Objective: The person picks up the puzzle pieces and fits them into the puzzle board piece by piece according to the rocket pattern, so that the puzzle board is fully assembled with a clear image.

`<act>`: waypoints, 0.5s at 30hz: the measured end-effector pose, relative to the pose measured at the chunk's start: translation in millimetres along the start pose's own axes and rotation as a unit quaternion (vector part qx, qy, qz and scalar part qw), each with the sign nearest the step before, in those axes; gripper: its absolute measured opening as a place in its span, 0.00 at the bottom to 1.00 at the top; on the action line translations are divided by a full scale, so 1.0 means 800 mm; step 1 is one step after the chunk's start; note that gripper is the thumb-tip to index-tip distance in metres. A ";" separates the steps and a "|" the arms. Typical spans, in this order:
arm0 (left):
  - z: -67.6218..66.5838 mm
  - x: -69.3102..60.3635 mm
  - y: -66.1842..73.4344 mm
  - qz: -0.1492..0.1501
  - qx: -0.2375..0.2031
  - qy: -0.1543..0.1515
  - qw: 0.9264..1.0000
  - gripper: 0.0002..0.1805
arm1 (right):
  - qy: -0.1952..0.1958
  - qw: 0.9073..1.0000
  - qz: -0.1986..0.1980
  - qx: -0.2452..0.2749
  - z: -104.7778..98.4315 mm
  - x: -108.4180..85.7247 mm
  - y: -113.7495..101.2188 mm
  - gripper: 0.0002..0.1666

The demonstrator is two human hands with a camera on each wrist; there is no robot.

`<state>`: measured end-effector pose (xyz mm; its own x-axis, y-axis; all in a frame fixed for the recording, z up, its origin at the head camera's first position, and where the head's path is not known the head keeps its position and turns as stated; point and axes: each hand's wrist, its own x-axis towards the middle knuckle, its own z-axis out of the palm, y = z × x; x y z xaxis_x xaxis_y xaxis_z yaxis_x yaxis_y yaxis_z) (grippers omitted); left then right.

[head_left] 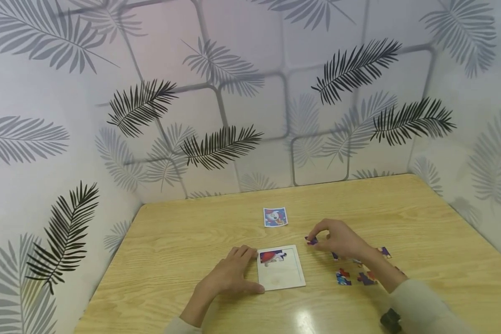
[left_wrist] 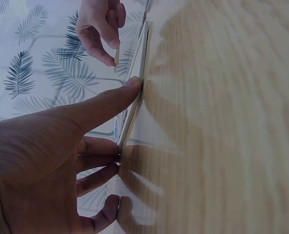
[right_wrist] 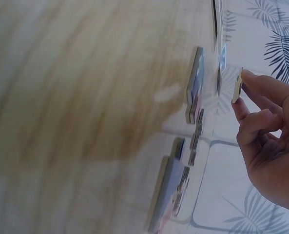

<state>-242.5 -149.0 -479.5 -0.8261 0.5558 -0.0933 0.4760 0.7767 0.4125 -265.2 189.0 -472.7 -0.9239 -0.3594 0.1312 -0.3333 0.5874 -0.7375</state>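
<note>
In the head view, a white square puzzle board (head_left: 280, 277) lies on the table with joined pieces (head_left: 270, 257) in its upper left part, showing a red patch on purple. My left hand (head_left: 229, 274) is at the board's left side, its thumb at the lower left corner and its fingertips against the edge. The left wrist view shows those fairly straight fingers touching the board's rim (left_wrist: 130, 111). My right hand (head_left: 337, 239) pinches a purple jigsaw piece (head_left: 311, 241) between thumb and finger, held above the table right of the board. The piece appears edge-on in the right wrist view.
Several loose jigsaw pieces (head_left: 343, 277) lie beneath and around the right forearm, which partly hides some of them. A small square picture card (head_left: 275, 217) with a white cartoon animal lies beyond the board. A leaf-patterned wall (head_left: 259, 157) rises behind the wooden table (head_left: 183, 232).
</note>
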 end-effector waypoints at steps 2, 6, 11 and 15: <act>0.000 0.000 0.000 0.000 0.000 0.000 1.000 0.48 | -0.001 1.000 -0.004 -0.005 0.004 0.002 -0.003 0.08; 0.000 0.001 0.000 0.001 0.000 0.001 1.000 0.48 | -0.005 1.000 -0.012 -0.013 0.011 0.006 -0.007 0.08; 0.001 0.001 0.000 0.000 0.004 0.000 1.000 0.49 | -0.005 0.999 -0.022 -0.037 0.023 0.010 -0.010 0.08; 0.001 0.000 0.000 -0.003 0.004 -0.003 1.000 0.49 | -0.012 0.999 -0.006 -0.044 0.033 0.013 -0.014 0.08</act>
<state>-242.1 -148.6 -480.3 -0.8274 0.5526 -0.1005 0.4733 0.7822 0.4050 -266.1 159.8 -480.4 -0.9156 -0.3828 0.1231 -0.3600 0.6439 -0.6752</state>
